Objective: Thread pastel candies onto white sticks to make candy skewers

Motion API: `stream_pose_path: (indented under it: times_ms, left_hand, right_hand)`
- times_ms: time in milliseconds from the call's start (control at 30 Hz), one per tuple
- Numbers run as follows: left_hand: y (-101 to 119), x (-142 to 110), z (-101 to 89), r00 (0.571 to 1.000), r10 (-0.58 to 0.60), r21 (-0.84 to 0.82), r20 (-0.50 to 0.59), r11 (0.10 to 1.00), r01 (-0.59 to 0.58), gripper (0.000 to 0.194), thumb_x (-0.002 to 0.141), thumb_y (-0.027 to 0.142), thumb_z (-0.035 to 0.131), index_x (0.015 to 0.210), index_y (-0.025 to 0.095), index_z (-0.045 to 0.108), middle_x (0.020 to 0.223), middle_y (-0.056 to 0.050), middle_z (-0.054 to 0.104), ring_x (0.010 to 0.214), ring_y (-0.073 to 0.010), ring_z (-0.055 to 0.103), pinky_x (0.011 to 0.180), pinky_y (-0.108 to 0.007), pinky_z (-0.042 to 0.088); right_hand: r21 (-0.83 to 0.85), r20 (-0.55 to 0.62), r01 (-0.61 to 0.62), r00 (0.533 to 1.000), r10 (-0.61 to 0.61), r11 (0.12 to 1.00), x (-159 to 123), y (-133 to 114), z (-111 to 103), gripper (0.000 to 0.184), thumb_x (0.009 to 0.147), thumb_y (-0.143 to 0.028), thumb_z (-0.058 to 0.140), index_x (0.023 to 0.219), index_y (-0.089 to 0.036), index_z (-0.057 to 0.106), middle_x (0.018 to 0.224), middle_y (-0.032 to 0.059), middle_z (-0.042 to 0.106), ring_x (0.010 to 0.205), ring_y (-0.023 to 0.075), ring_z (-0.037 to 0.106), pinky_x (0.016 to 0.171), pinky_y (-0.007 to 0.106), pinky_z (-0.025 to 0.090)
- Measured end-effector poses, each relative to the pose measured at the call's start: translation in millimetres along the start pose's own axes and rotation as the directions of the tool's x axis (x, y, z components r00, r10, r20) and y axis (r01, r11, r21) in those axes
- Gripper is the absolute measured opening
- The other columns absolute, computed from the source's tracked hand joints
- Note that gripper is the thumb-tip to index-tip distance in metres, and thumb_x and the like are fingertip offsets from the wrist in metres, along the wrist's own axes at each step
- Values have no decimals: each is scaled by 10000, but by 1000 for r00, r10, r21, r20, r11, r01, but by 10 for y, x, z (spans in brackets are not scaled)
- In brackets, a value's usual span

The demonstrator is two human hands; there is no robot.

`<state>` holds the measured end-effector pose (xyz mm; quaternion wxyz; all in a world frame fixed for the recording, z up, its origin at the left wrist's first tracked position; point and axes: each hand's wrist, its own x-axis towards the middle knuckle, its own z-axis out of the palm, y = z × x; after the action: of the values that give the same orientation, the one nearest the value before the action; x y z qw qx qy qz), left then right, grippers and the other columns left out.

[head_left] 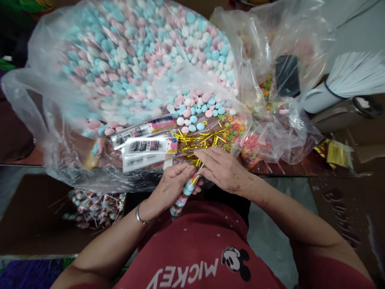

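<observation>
My left hand (173,186) is closed around a narrow clear candy bag (190,188) filled with pink, blue and white candies. The bag slants down toward my red shirt. At its upper end, the thumb and fingers of my right hand (225,170) close over the neck of the bag; a thin white stick shows there, and the fingertips partly hide it. Just beyond both hands lies a loose heap of gold twist ties (195,140). Left of the ties, a stack of printed clear bags (147,149) rests flat on the plastic.
A huge clear sack of pastel candies (135,60) fills the back. Ring-shaped gummies (233,130) and pink candies (255,148) lie to the right. A dark phone (288,75), a container of white sticks (323,96) and a mug (345,114) stand farther right. A cardboard box (27,216) sits lower left.
</observation>
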<state>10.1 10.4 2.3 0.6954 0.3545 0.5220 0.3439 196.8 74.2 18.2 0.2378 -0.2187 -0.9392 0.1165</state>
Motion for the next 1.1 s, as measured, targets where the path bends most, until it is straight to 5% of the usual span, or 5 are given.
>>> stream_pose_path:
  times_ms: [167,333,467,833,1100]
  left_hand:
    - [38,-27,65,980,157,108,-124,984,-144,443,792,606,662,701,176,605,553,23,599,458,-108,534,457,-222,445]
    - [84,-14,87,877,410,295,-250,895,-334,384,896,499,569,677,185,606,614,7,570,561,-119,500,528,-230,429]
    - [83,45,96,801,562,365,-208,804,-469,332,901,449,581,705,185,625,727,-8,580,707,-140,531,674,-244,463]
    - [20,-20,25,998,49,-253,-25,966,-54,298,810,421,703,742,176,546,544,-10,661,387,-99,517,353,-164,373]
    - [31,35,-111,917,-145,-308,373,912,270,201,731,285,720,813,113,655,625,-89,721,389,-148,603,324,-184,418]
  right_hand:
    - [272,-54,-1,998,16,962,-14,-96,113,464,1010,-310,413,1422,-96,396,1309,203,594,1259,254,531,1032,458,481]
    - [480,-82,-365,887,455,798,-21,-219,213,666,845,-482,676,1370,-163,421,1326,177,537,1212,283,537,998,461,475]
    - [525,-37,-453,834,551,721,-11,-285,340,166,867,-344,643,862,-190,581,875,40,592,875,192,569,815,353,484]
    - [898,232,-406,764,602,168,-35,-266,339,251,859,-420,661,875,-219,512,752,-25,610,634,118,597,615,267,515]
    - [761,3,-174,964,265,624,-117,-127,264,119,949,-253,570,966,-170,654,871,36,666,816,125,620,764,264,510]
